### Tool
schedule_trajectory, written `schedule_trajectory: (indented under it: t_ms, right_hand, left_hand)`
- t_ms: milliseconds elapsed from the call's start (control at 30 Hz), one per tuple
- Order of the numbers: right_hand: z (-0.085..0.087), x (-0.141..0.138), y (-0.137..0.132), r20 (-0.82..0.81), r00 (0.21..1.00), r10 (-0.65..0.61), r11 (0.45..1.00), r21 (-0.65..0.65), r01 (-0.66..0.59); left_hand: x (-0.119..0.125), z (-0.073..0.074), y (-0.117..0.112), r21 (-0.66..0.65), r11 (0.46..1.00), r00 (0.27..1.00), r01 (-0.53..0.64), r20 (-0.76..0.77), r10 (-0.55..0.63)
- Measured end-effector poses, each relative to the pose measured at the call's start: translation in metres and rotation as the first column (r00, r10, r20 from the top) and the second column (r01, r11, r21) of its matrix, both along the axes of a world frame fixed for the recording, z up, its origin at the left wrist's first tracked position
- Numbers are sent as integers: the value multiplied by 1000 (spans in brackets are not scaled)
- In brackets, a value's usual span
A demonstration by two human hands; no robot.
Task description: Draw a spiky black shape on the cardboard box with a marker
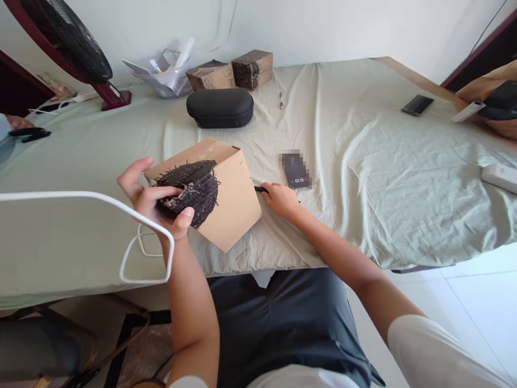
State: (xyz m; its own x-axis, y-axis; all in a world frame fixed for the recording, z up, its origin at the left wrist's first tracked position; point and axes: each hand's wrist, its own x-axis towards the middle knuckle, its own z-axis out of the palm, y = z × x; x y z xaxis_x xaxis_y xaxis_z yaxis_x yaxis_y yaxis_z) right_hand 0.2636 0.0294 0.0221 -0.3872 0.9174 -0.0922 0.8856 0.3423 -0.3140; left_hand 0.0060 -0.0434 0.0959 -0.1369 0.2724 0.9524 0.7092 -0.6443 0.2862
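My left hand (155, 202) grips the left side of a tan cardboard box (230, 205), fingers and thumb closed on a patch of dense black scribble (189, 188) that covers its face. The box is tilted on one corner on the pale green cloth (363, 161). My right hand (280, 199) rests on the cloth just right of the box, fingers curled around a thin black pen (260, 189) whose tip points at the box. A phone (295, 170) lies face up just beyond my right hand.
A black oval case (220, 108) and two more marked cardboard boxes (230, 73) lie farther back, beside a clear bag (165, 75) and a fan (68, 43). A white cable (121, 215) loops at the near left. Another phone (417, 104) and a white remote (498, 176) lie right.
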Motion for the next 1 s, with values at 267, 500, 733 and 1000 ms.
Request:
schedule_trajectory:
  t_ms: [267, 500, 733, 1000]
  right_hand:
    - [1, -1, -1, 13, 1000, 4, 1000, 16, -4]
    - [3, -6, -6, 12, 1000, 19, 1000, 19, -19]
    - [3, -6, -5, -5, 1000, 15, 1000, 10, -15]
    - [5, -5, -5, -22, 1000, -12, 1000, -4, 12]
  left_hand:
    - [4, 5, -3, -49, 996, 997, -73, 12, 74]
    - [-8, -16, 6, -17, 999, 996, -49, -70, 47]
    - [19, -32, -13, -109, 994, 999, -28, -18, 26]
    - [19, -42, -20, -278, 956, 989, 87, -92, -117]
